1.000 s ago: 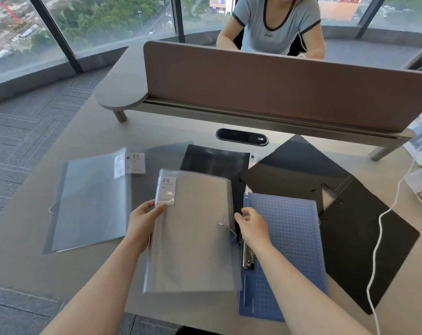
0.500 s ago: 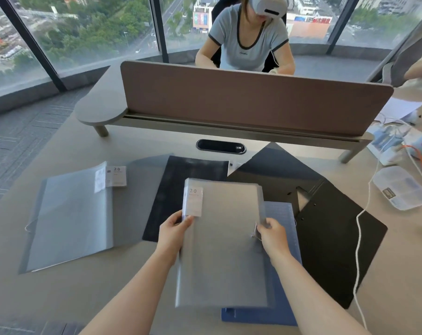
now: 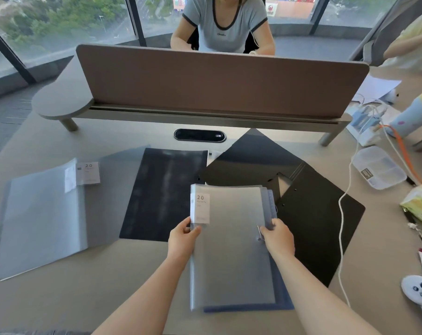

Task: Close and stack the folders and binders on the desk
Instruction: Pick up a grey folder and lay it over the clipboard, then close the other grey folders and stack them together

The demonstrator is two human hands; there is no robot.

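Both hands grip the closed grey pocket folder (image 3: 231,243): the left hand (image 3: 183,238) pinches its left edge under the "20" label, the right hand (image 3: 276,236) clasps its right edge. It lies over a blue folder (image 3: 281,298), seemingly touching it. On the counter (image 3: 60,301), an open black binder (image 3: 321,221) lies right, an open grey folder (image 3: 40,213) left.

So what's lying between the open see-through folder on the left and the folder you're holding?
A flat black folder lies there on the desk, between the open clear folder and the closed grey folder in both hands. The head view shows it.
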